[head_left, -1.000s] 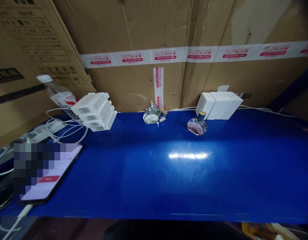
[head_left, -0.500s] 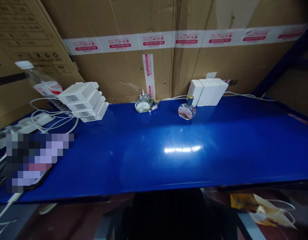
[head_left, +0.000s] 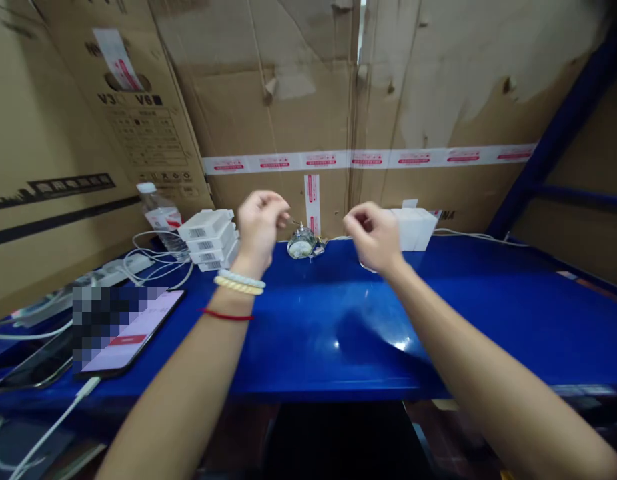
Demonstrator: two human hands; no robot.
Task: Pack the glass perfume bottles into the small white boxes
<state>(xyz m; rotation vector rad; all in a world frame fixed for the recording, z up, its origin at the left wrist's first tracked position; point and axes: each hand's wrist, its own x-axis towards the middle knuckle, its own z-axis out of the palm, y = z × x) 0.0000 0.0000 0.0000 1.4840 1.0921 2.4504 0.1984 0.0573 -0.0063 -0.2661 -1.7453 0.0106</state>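
My left hand (head_left: pixel 261 220), with bands around its wrist, is raised left of a round glass bottle (head_left: pixel 301 244). Its fingers are curled together, and what they hold, if anything, is too small to name. Small metallic pieces (head_left: pixel 319 247) lie beside that bottle. On the right, my right hand (head_left: pixel 372 232) is closed with curled fingers, in front of the white boxes (head_left: pixel 414 229). I cannot make out anything in its grip. It mostly hides the second bottle, whose lower edge shows beneath the hand.
Stacked white boxes (head_left: pixel 209 241) stand at the left, near a plastic bottle (head_left: pixel 163 219) and white cables. A phone (head_left: pixel 133 340) and power strip (head_left: pixel 115 272) lie on the blue table (head_left: pixel 308 360). Cardboard (head_left: pixel 298 113) walls the back.
Both my hands and forearms have come into view, reaching over the table. The camera view has tilted up, showing more cardboard. My right hand now covers most of the second bottle.
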